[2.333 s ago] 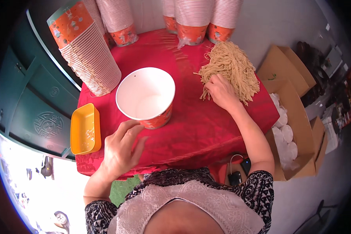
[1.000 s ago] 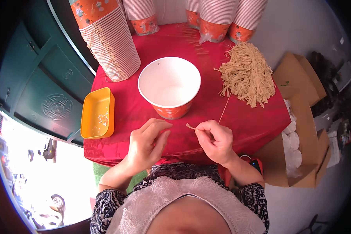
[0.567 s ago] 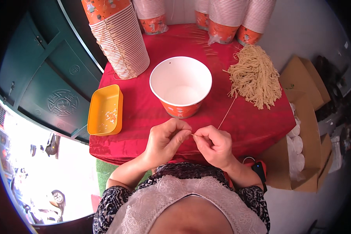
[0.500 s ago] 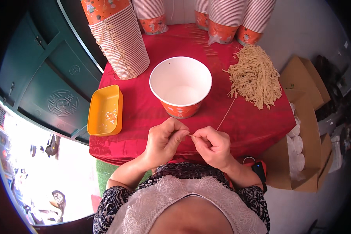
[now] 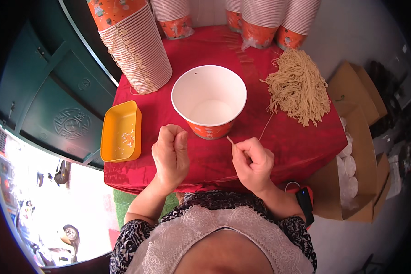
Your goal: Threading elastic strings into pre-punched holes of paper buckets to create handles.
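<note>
A round paper tub [image 5: 211,131], white inside and orange outside, stands upright on the red cloth in front of me. A small dark hole shows near its far rim. My right hand [image 5: 254,165] pinches a thin tan string [image 5: 266,126]. Its short free end sticks out past the fingertips toward the tub, and the rest runs back to a heap of tan strings [image 5: 299,84] at the right. My left hand [image 5: 171,155] is closed near the tub's lower left, apart from the right one. Anything between its fingers is hidden.
A yellow tray [image 5: 108,132] with small white and orange bits sits at the left. Behind it leans a tall stack of nested tubs [image 5: 139,50] with strings along its side. More wrapped tub stacks [image 5: 260,34] line the back. An open cardboard box [image 5: 367,178] stands right of the table [image 5: 301,153].
My hands have drawn apart, the left moving left and up, the right slightly right. The string's short end now shows free above the right fingertips. The view shifted slightly.
</note>
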A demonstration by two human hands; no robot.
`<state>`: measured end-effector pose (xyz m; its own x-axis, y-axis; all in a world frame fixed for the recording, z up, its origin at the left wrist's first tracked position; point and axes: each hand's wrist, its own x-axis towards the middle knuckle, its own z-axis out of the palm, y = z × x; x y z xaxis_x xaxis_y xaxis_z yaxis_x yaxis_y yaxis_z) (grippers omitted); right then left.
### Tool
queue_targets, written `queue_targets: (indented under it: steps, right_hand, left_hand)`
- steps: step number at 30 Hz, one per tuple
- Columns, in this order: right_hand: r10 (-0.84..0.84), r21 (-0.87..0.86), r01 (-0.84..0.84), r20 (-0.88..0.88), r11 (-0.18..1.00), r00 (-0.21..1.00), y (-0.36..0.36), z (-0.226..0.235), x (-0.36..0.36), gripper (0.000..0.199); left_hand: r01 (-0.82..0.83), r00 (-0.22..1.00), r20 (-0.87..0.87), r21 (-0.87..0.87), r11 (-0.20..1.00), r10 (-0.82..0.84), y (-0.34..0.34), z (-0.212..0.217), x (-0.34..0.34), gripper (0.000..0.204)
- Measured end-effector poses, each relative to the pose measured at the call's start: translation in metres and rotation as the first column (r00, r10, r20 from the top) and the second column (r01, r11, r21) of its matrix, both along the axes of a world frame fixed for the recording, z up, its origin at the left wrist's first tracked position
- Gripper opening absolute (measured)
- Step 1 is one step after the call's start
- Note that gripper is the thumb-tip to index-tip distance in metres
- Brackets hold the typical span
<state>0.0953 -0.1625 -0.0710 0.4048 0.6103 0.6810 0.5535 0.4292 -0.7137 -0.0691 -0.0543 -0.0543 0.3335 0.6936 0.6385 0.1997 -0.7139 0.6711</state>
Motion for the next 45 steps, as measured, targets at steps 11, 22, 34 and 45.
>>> queue_targets:
  steps: [11, 22, 34, 45]
  right_hand:
    - [-0.108, 0.004, 0.108, 0.079, 0.994, 0.991, 0.022, -0.009, 0.007, 0.020]
    - [-0.094, 0.025, 0.093, 0.068, 0.995, 0.993, 0.031, -0.011, 0.012, 0.020]
    - [-0.112, -0.036, 0.116, 0.090, 0.993, 0.990, 0.037, -0.007, 0.009, 0.017]
    - [-0.095, -0.025, 0.098, 0.100, 0.995, 0.991, 0.039, -0.006, 0.012, 0.015]
  left_hand:
    - [0.042, 0.999, -0.027, 0.102, 0.994, -0.040, 0.002, 0.001, -0.005, 0.009]
    - [0.079, 0.997, -0.029, 0.069, 0.994, -0.078, 0.005, 0.008, 0.000, 0.011]
    - [0.605, 0.690, -0.551, 0.085, 0.791, -0.469, 0.052, 0.091, 0.039, 0.018]
    - [0.656, 0.582, -0.611, -0.037, 0.754, -0.537, 0.069, 0.082, 0.053, 0.017]
